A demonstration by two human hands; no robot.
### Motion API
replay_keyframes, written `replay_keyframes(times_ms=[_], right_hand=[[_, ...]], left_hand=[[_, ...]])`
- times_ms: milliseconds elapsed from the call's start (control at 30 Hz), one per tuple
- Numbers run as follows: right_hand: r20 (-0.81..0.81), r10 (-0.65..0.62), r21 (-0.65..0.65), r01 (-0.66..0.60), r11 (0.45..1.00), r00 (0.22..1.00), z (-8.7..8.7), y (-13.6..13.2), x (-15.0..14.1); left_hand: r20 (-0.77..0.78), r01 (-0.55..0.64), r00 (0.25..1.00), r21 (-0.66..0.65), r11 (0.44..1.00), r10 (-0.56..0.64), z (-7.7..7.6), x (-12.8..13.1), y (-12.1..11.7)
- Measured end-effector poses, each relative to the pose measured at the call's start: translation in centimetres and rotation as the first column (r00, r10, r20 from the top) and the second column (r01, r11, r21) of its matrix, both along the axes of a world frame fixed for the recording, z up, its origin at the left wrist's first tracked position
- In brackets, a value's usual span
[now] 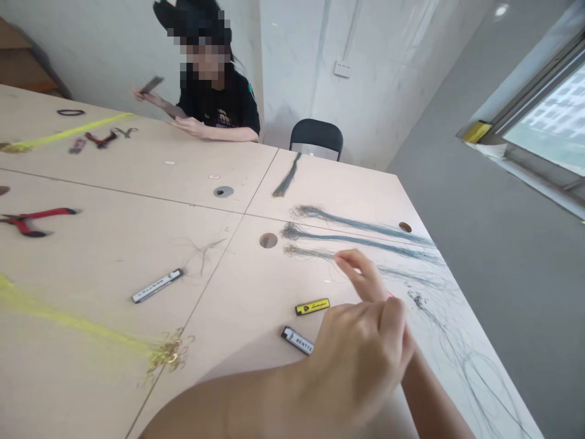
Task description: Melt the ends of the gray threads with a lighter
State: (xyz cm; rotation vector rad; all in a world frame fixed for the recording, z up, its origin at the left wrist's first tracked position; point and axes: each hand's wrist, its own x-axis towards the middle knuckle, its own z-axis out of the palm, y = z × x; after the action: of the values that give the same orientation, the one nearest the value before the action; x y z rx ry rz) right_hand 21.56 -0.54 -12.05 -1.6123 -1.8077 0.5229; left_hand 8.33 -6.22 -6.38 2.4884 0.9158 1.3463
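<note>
My left hand [361, 347] reaches across from the lower left, its fingers curled closed in front of my right wrist. What it holds, if anything, is hidden. Just beyond, my right hand [365, 277] has thumb and fingers pinched together. Its fingertips overlap a thin bundle of hooked lines [308, 251] in view, and I cannot make out what is between them. A speck of red shows by the left knuckles. Close by lie a yellow lighter [312, 306] and a white lighter [297, 340], the latter partly covered by my left hand.
Two teal line bundles [365, 227] [351, 239] with hooks lie beyond my hands; loose tangled lines [475, 366] spread right. Leftward are yellow lines [82, 323] with gold hooks, another white lighter [158, 286] and red-handled pliers [41, 216]. A person [217, 110] sits across the table.
</note>
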Motion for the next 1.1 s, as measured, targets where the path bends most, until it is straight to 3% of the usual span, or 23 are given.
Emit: replay_keyframes(times_ms=[133, 267, 567, 1100], right_hand=[[0.213, 0.076, -0.032, -0.07, 0.997, 0.974, -3.4, 6.4, -3.3], [0.389, 0.139, -0.07, -0.121, 0.99, 0.911, -5.1, 8.9, -4.8], [0.543, 0.18, -0.099, -0.15, 0.984, 0.82, -5.4, 9.4, -4.8], [0.478, 0.109, -0.042, -0.101, 0.994, 0.872, -5.2, 9.7, -4.4]], left_hand=[[0.012, -0.067, 0.998, 0.048, 0.997, 0.067, -0.1, 0.4, -0.7], [0.064, -0.148, 0.987, 0.045, 0.988, 0.145, -0.3, 1.1, -0.9], [0.083, -0.141, 0.987, 0.059, 0.988, 0.136, 0.0, 1.0, -0.4], [0.094, -0.185, 0.979, 0.059, 0.981, 0.18, 0.1, 1.3, -0.5]])
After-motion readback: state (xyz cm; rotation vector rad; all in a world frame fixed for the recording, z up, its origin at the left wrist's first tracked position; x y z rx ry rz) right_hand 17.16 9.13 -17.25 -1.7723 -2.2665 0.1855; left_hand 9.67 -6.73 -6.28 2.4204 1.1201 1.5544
